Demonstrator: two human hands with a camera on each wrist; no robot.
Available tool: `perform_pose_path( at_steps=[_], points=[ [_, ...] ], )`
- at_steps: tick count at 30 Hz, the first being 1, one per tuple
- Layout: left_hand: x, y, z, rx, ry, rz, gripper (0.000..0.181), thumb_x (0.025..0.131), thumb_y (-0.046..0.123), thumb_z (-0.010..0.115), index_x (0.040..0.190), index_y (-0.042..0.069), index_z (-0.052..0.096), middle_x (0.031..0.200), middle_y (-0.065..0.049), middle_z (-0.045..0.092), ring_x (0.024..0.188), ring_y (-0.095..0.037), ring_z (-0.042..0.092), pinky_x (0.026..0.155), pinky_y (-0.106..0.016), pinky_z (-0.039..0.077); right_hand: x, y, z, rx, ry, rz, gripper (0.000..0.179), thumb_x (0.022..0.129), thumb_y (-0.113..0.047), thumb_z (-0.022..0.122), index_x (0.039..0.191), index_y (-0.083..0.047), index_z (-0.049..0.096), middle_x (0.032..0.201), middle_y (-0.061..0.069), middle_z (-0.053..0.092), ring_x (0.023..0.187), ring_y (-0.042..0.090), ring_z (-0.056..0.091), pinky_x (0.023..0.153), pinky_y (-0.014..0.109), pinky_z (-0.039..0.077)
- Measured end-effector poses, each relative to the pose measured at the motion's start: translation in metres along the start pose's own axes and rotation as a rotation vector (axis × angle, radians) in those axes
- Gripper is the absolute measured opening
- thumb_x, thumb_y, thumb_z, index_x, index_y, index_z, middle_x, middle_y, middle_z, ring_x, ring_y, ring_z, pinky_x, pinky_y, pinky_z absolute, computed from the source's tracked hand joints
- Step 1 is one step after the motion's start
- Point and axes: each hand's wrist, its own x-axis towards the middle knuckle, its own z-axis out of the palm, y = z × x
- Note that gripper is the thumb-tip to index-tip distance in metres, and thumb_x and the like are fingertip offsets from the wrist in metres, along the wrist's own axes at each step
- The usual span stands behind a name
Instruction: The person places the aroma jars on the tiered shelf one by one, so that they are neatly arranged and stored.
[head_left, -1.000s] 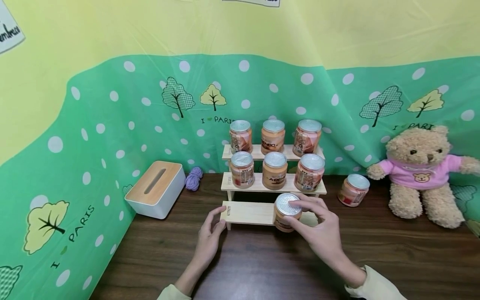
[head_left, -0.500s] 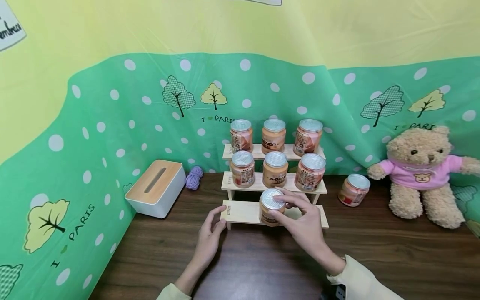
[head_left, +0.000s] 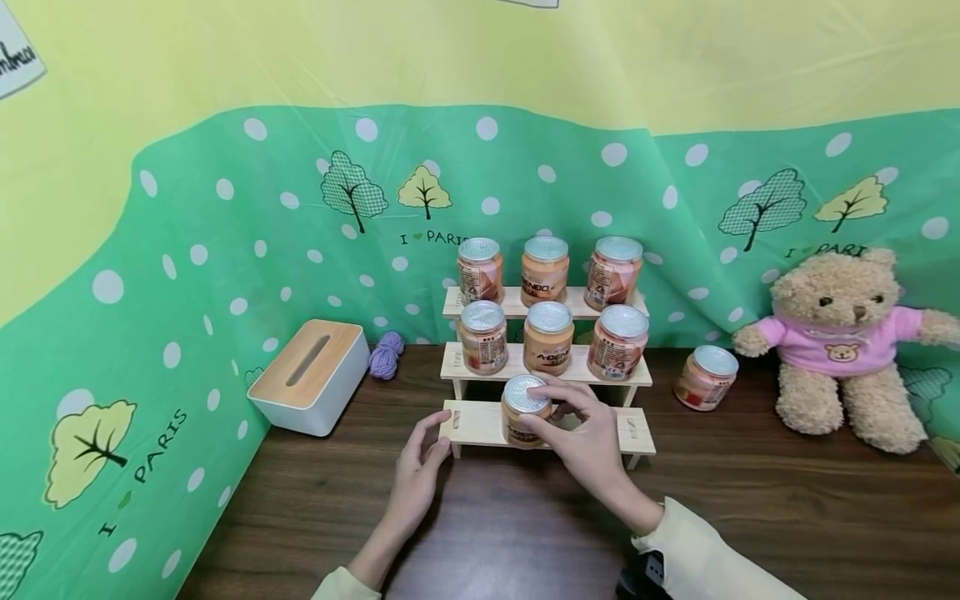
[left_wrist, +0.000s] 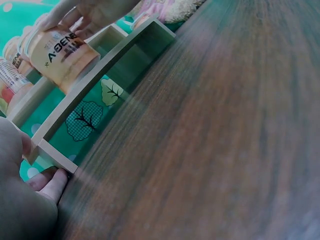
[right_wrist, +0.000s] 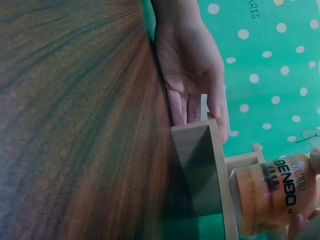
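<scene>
A stepped wooden shelf (head_left: 480,429) stands on the table, its lowest step in front. My right hand (head_left: 585,433) grips a jar (head_left: 520,429) by its silvery lid and upper side. The jar, with an orange-brown label, stands upright close over that lowest step, left of its middle. In the right wrist view its base is right at the step's board (right_wrist: 222,185). My left hand (head_left: 417,471) touches the left end of the same step, its fingers extended around the corner. In the left wrist view the thumb (left_wrist: 55,185) lies at the foot of the end support.
Three jars (head_left: 550,346) stand on the middle step and three more (head_left: 545,275) on the top one. Another jar (head_left: 707,381) is on the table at right, beside a teddy bear (head_left: 840,333). At left are a tissue box (head_left: 309,383) and purple yarn (head_left: 384,360).
My right hand has carried the jar leftward along the lowest step, from right of its middle to left of it. The left hand has stayed at the step's end.
</scene>
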Motion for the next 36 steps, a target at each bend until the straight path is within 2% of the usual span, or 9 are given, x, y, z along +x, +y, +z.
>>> perform_pose_path(
  at_steps=[4,11,15,19,24,27,30,33,36],
  points=[
    [0.003,-0.015,-0.003,-0.023,-0.001,-0.089,0.040,0.114,0.020,0.065,0.153,0.026,0.063,0.157,0.002,0.062,0.123,-0.018,0.071,0.099,-0.026,0.057,0.002,0.002,0.004,0.008,-0.007,0.018,0.035,0.083,0.002,0.096,0.114,-0.011,0.086,0.138,0.012,0.076,0.109,0.012,0.062,0.076,0.026,0.059],
    [0.004,-0.021,-0.006,-0.036,-0.014,-0.122,0.040,0.114,0.025,0.066,0.153,0.030,0.063,0.155,0.004,0.063,0.123,-0.025,0.071,0.101,-0.030,0.057,0.005,0.001,0.012,0.041,0.002,0.030,0.035,0.082,0.004,0.096,0.113,-0.007,0.085,0.142,0.014,0.074,0.110,0.012,0.062,0.076,0.019,0.057],
    [0.003,-0.018,-0.005,-0.025,-0.013,-0.071,0.040,0.114,0.025,0.065,0.154,0.023,0.062,0.153,-0.002,0.063,0.117,-0.020,0.072,0.098,-0.027,0.058,0.007,0.002,0.016,0.038,-0.004,0.013,0.035,0.083,0.002,0.096,0.114,-0.010,0.085,0.141,0.011,0.075,0.109,0.013,0.062,0.075,0.020,0.057],
    [-0.001,0.000,-0.002,0.014,-0.004,0.022,0.039,0.116,0.020,0.061,0.154,0.012,0.061,0.155,-0.012,0.062,0.122,-0.018,0.070,0.097,-0.024,0.057,0.008,0.002,0.019,0.023,-0.011,-0.004,0.036,0.084,-0.001,0.097,0.116,-0.012,0.085,0.141,0.009,0.075,0.110,0.014,0.063,0.074,0.023,0.059],
    [-0.002,0.010,0.001,0.026,0.001,0.065,0.038,0.115,0.018,0.061,0.152,0.010,0.062,0.155,-0.013,0.062,0.124,-0.014,0.068,0.097,-0.021,0.055,0.009,0.002,0.019,0.015,-0.001,-0.044,0.034,0.084,0.000,0.096,0.114,-0.011,0.085,0.140,0.011,0.075,0.100,0.014,0.067,0.073,0.023,0.060],
    [-0.002,0.007,0.001,0.024,-0.002,0.068,0.038,0.115,0.017,0.060,0.153,0.009,0.061,0.155,-0.015,0.062,0.124,-0.015,0.068,0.097,-0.023,0.056,0.010,0.002,0.019,0.017,0.004,-0.083,0.033,0.083,0.002,0.096,0.112,-0.010,0.085,0.139,0.014,0.074,0.091,0.016,0.069,0.072,0.023,0.059],
    [0.000,-0.002,-0.001,0.011,0.003,0.013,0.038,0.115,0.019,0.062,0.152,0.013,0.063,0.156,-0.009,0.062,0.125,-0.015,0.068,0.098,-0.023,0.056,0.010,-0.001,0.018,0.009,0.007,-0.130,0.035,0.081,0.003,0.097,0.111,-0.010,0.085,0.136,0.017,0.073,0.087,0.019,0.069,0.071,0.023,0.059],
    [0.001,-0.008,-0.002,0.002,0.009,-0.052,0.038,0.114,0.022,0.065,0.151,0.021,0.065,0.157,-0.001,0.062,0.127,-0.016,0.069,0.100,-0.024,0.056,0.011,-0.004,0.018,0.010,0.010,-0.165,0.038,0.081,0.004,0.097,0.113,-0.010,0.084,0.134,0.018,0.072,0.088,0.021,0.069,0.072,0.023,0.059],
    [0.002,-0.012,-0.003,0.005,0.003,-0.048,0.038,0.114,0.021,0.065,0.152,0.021,0.064,0.157,-0.002,0.062,0.129,-0.020,0.069,0.101,-0.026,0.057,0.010,-0.007,0.016,0.010,0.014,-0.175,0.037,0.082,0.005,0.095,0.114,-0.009,0.084,0.133,0.017,0.071,0.092,0.023,0.069,0.074,0.023,0.059]
  ],
)
